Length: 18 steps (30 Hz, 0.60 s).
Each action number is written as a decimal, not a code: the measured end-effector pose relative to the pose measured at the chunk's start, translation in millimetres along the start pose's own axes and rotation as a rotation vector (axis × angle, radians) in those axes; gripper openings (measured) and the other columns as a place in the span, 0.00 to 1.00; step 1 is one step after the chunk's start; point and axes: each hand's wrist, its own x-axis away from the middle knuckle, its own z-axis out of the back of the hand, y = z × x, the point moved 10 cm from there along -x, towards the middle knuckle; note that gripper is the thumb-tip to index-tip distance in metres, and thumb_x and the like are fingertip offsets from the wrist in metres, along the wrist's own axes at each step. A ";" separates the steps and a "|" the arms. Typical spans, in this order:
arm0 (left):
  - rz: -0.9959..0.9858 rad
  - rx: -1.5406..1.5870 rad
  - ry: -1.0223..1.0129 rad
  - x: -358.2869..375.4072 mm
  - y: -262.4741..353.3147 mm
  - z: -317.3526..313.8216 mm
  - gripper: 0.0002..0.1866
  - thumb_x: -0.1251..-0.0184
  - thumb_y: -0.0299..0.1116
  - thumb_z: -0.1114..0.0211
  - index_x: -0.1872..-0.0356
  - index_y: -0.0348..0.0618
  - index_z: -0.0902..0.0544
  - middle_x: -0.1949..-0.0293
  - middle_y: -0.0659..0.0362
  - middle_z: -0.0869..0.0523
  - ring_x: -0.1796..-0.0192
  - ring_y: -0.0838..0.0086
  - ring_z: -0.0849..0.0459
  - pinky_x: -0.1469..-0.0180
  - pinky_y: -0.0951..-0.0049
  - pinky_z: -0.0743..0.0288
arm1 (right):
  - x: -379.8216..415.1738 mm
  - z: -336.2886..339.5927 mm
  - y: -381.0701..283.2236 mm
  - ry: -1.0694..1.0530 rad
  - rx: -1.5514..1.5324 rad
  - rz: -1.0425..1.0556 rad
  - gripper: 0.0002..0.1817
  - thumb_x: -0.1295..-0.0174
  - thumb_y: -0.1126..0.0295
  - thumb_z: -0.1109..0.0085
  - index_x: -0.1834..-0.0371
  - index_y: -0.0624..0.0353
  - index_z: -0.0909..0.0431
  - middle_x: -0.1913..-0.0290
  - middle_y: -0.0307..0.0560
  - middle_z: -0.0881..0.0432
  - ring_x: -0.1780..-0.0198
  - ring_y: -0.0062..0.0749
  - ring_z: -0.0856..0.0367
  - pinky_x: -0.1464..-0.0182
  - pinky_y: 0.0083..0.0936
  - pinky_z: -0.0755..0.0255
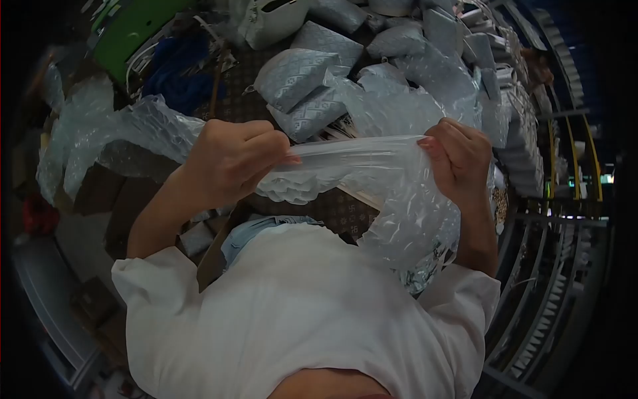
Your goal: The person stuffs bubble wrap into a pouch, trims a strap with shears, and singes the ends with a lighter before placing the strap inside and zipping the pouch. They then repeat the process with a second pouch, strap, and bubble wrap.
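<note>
Clear bubble wrap (359,156) is stretched taut between my two hands in front of my chest. My left hand (232,159) is closed on its left end, thumb and fingers pinched together. At the other end my right hand (458,156) grips the upper edge, and a loose part of the wrap hangs down beside that forearm. More of the clear wrap trails out to the left past my left hand. Just beyond the stretched piece lie quilted silver-grey pouches (296,76).
Many more grey pouches (525,133) are piled at the upper right. A green surface (136,33) and blue material (176,70) are at the upper left. Metal racks (551,286) stand at the right. Cardboard (216,256) is near my waist.
</note>
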 end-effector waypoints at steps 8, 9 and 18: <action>0.803 -0.274 0.368 147.4 -175.1 97.9 0.04 0.40 0.24 0.46 0.67 0.36 0.23 0.76 0.57 0.20 0.76 0.71 0.22 0.73 0.77 0.31 | 224.1 212.8 142.8 0.340 1.163 -0.188 0.22 0.37 0.56 0.55 0.48 0.62 0.31 0.47 0.49 0.27 0.46 0.36 0.27 0.43 0.32 0.34; 0.806 -0.425 0.272 179.0 -192.0 105.7 0.06 0.39 0.25 0.47 0.66 0.36 0.22 0.74 0.54 0.19 0.75 0.66 0.21 0.71 0.76 0.30 | 300.4 296.7 189.7 0.322 1.232 -0.677 0.26 0.38 0.51 0.55 0.45 0.61 0.34 0.44 0.48 0.30 0.45 0.35 0.28 0.45 0.37 0.33; 1.134 -0.070 -0.857 478.6 -247.4 -44.6 0.20 0.45 0.34 0.45 0.49 0.39 0.26 0.57 0.38 0.23 0.53 0.46 0.25 0.50 0.61 0.30 | 491.7 546.5 391.0 0.391 1.364 -0.522 0.19 0.40 0.52 0.50 0.63 0.56 0.23 0.64 0.41 0.21 0.65 0.29 0.22 0.64 0.27 0.30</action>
